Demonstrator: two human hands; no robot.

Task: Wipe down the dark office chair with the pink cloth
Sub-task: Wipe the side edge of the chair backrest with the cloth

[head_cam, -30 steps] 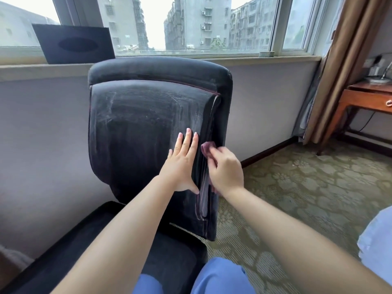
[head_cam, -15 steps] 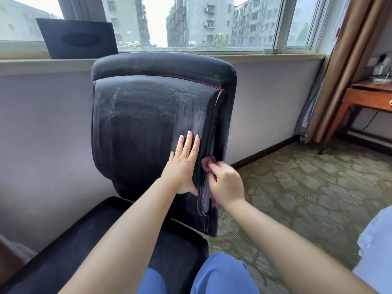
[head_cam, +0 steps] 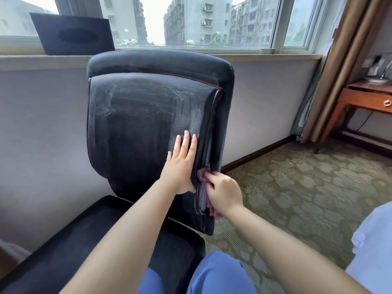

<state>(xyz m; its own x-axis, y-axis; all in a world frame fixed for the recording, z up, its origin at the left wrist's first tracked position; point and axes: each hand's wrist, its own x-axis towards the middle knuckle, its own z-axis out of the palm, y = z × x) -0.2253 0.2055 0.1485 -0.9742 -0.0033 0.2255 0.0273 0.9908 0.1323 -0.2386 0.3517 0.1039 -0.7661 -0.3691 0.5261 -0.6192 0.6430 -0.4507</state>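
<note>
Facing a window (head_cam: 212, 22), streaked dark chair (head_cam: 144, 115), left hand (head_cam: 180, 166) flat, right hand (head_cam: 222, 192) fingers grasping pink cloth (head_cam: 202, 174), patterned carpet (head_cam: 297, 187).

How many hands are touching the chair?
2. The left hand lies flat with straight fingers on the backrest of the dark office chair. The right hand holds the pink cloth against the backrest's right edge seam.

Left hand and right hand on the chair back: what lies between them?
In the head view, the backrest's right edge seam runs between the flat left hand and the right hand, which pinches the pink cloth against it.
</note>
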